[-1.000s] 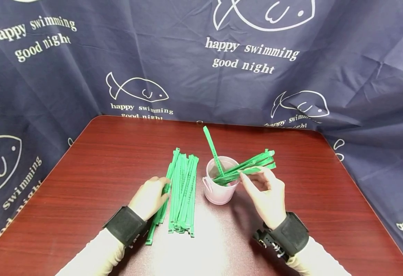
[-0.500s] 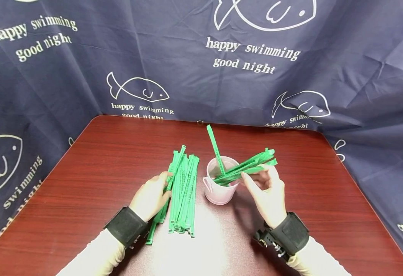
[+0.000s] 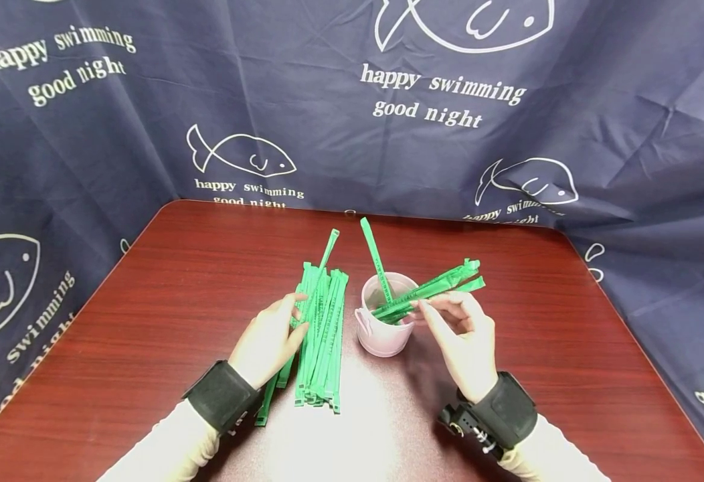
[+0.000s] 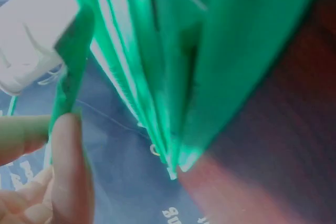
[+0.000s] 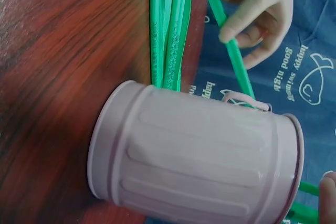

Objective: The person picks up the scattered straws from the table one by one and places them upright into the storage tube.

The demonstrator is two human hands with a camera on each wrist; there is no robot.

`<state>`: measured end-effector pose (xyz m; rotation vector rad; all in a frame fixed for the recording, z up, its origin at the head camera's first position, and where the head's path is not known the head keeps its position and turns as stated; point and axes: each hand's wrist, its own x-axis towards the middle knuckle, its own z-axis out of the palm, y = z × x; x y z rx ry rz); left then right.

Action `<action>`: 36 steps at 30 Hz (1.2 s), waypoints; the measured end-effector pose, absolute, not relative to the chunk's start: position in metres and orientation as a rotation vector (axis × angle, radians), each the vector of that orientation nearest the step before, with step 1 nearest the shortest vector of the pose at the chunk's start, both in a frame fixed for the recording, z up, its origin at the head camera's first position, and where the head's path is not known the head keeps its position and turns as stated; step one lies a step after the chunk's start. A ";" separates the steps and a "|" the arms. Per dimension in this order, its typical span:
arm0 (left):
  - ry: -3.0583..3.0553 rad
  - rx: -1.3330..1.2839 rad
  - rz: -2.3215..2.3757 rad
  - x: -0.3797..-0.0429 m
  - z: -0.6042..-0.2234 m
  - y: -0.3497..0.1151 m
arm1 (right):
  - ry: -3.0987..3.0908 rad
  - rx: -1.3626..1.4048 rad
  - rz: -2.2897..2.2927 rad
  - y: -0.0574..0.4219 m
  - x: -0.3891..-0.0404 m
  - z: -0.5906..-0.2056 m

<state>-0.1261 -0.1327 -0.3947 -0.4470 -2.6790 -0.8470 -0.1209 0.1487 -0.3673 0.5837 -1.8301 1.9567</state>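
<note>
My left hand (image 3: 270, 338) pinches a green wrapped straw (image 3: 328, 248) between thumb and fingertips; it slants up above the pile. The left wrist view shows the pinched straw (image 4: 71, 66) close up. Under and beside this hand lies a pile of green wrapped straws (image 3: 328, 335). My right hand (image 3: 463, 341) is at the right rim of a small pink bucket (image 3: 382, 338), thumb and index fingertips beside the straws (image 3: 442, 281) that lean out over that rim. Whether these fingers grip straws or rim, I cannot tell. Another straw (image 3: 374, 251) leans toward the back in the bucket.
A dark red wooden table (image 3: 207, 268) bears everything. Behind it hangs a dark blue cloth (image 3: 316, 80) with fish outlines and white words. The bucket has a small side handle (image 5: 244, 98) facing the pile. Black bands (image 3: 219, 398) wrap both wrists.
My left hand has shifted slightly right and lifted one straw's far end away from the pile. My right fingertips have moved slightly left, toward the bucket's rim. The bucket has hardly moved.
</note>
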 end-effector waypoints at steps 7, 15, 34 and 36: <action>-2.610 -0.539 -0.906 -0.120 -0.386 -0.123 | -1.934 0.563 1.891 0.146 -0.119 -0.364; -2.490 -0.739 -0.868 -0.113 -0.375 -0.109 | -1.879 0.629 1.954 0.141 -0.117 -0.360; -2.281 -1.027 -0.767 -0.107 -0.375 -0.098 | -1.845 0.629 1.949 0.128 -0.105 -0.347; -2.282 -1.037 -0.765 -0.107 -0.375 -0.098 | -1.809 0.633 1.952 0.126 -0.104 -0.345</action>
